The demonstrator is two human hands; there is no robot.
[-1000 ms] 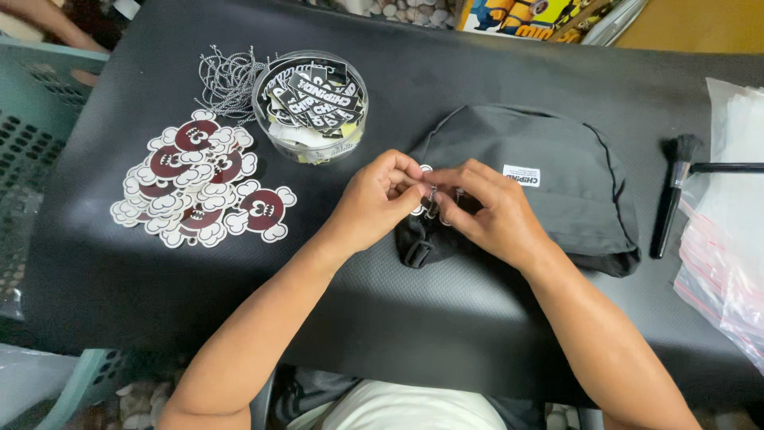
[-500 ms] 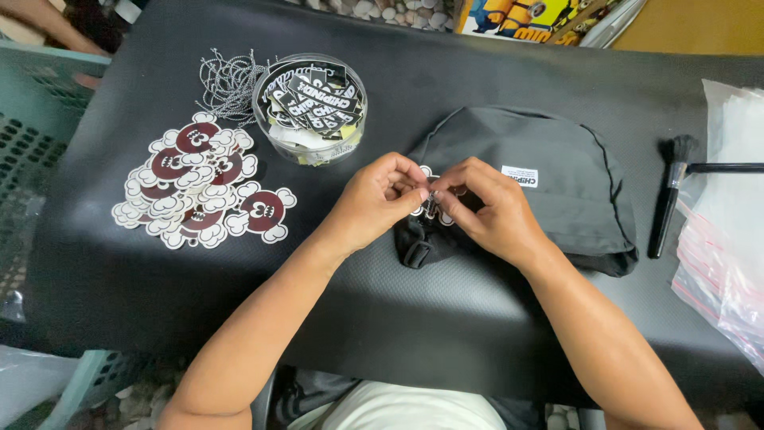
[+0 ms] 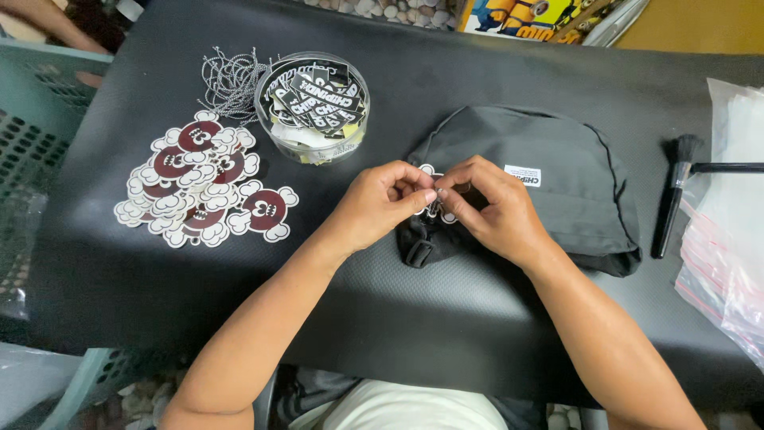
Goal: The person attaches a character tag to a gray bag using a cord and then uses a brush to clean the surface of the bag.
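Observation:
A dark grey fabric pouch (image 3: 549, 179) with a small white label lies on the black mat (image 3: 414, 318). My left hand (image 3: 382, 203) and my right hand (image 3: 485, 207) meet at the pouch's left end. Their fingertips pinch a small white-edged tag on a thin chain (image 3: 434, 195), mostly hidden between the fingers. A black strap with a buckle (image 3: 418, 251) hangs out just below my hands.
A pile of red-and-white cut-out tags (image 3: 203, 179) lies at the left, with a bunch of ball chains (image 3: 227, 76) behind it. A round clear tub (image 3: 314, 103) holds black-and-white labels. A black brush (image 3: 676, 191) and clear zip bags (image 3: 728, 239) lie at the right. A teal crate (image 3: 36, 103) stands at far left.
My fingertips have shifted slightly on the small tag; hands, pouch and everything else stay where they were.

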